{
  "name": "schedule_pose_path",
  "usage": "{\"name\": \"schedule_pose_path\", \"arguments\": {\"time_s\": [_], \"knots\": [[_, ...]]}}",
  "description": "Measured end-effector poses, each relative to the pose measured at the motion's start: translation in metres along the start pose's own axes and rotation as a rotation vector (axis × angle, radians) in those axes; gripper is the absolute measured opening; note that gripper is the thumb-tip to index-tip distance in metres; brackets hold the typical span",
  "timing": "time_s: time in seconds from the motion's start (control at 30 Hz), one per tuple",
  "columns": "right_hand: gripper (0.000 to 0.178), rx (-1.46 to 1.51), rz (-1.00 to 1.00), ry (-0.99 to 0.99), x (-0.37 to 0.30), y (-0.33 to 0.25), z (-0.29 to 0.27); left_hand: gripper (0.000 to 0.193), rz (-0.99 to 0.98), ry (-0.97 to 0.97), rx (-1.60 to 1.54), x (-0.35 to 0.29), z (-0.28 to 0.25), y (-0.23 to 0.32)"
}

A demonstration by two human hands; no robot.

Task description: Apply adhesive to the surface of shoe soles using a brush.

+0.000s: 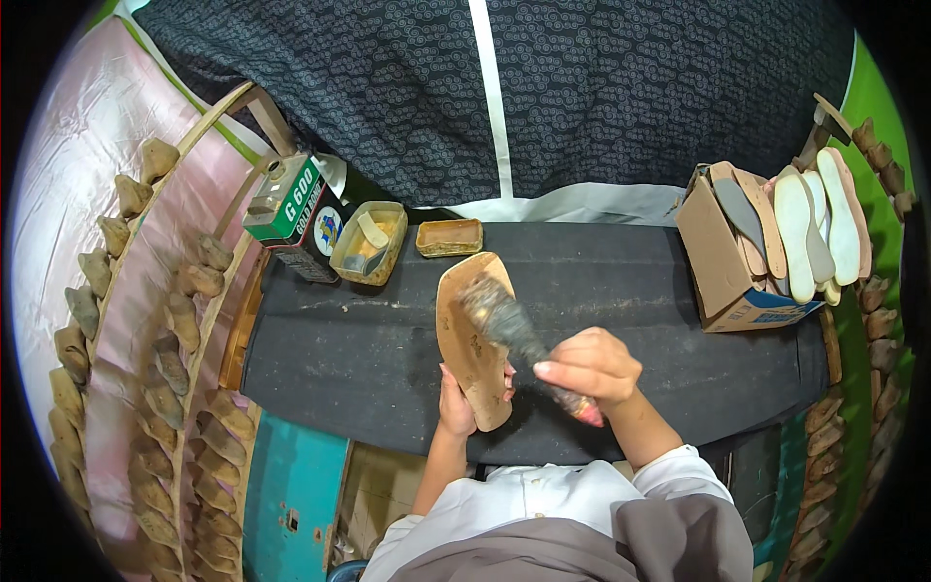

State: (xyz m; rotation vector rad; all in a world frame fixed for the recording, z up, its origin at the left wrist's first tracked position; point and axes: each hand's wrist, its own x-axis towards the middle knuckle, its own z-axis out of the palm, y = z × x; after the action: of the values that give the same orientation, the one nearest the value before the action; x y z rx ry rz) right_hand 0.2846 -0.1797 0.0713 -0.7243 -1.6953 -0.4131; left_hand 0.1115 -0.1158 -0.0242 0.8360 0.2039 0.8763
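My left hand (460, 401) is closed round the lower half of a tan shoe insole (463, 342), which is tilted up above the table's near edge. Its thumb lies along the left side, and fingertips show at the right side. In my right hand (593, 366) is a worn, dark glue brush (519, 330), gripped by its handle, whose reddish end sticks out below the fist. The brush's broad head lies over the upper part of the insole; whether it touches the surface I cannot tell.
A black-covered table (621, 301) spans the middle. At its far left stand a green-and-black can (301, 218), a crusted tub (373, 242) and a small tray (449, 238). A cardboard box (722, 257) full of insoles is at the right. Racks of wooden shoe lasts (169, 367) flank both sides.
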Motion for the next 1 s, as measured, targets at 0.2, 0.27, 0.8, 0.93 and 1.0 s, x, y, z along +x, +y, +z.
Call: {"name": "schedule_pose_path", "arguments": {"time_s": [0.2,0.27,0.8,0.93,1.0], "knots": [[0.032,-0.237,0.172,0.063,0.001,0.004,0.0,0.078,-0.018,0.014,-0.057,-0.004,-0.01,-0.001],[0.032,-0.186,0.173,0.076,0.0,0.003,-0.003,0.079,-0.019,0.025,-0.033,-0.005,-0.011,-0.001],[0.033,-0.051,0.114,0.027,-0.001,-0.01,0.007,0.075,0.005,-0.005,-0.07,-0.013,-0.007,0.003],[0.031,0.057,0.101,-0.066,-0.002,-0.015,0.003,0.075,0.049,0.066,-0.11,-0.007,-0.006,0.007],[0.028,0.154,0.119,-0.124,0.0,-0.016,0.001,0.074,0.062,0.066,-0.107,-0.006,-0.012,0.008]]}}
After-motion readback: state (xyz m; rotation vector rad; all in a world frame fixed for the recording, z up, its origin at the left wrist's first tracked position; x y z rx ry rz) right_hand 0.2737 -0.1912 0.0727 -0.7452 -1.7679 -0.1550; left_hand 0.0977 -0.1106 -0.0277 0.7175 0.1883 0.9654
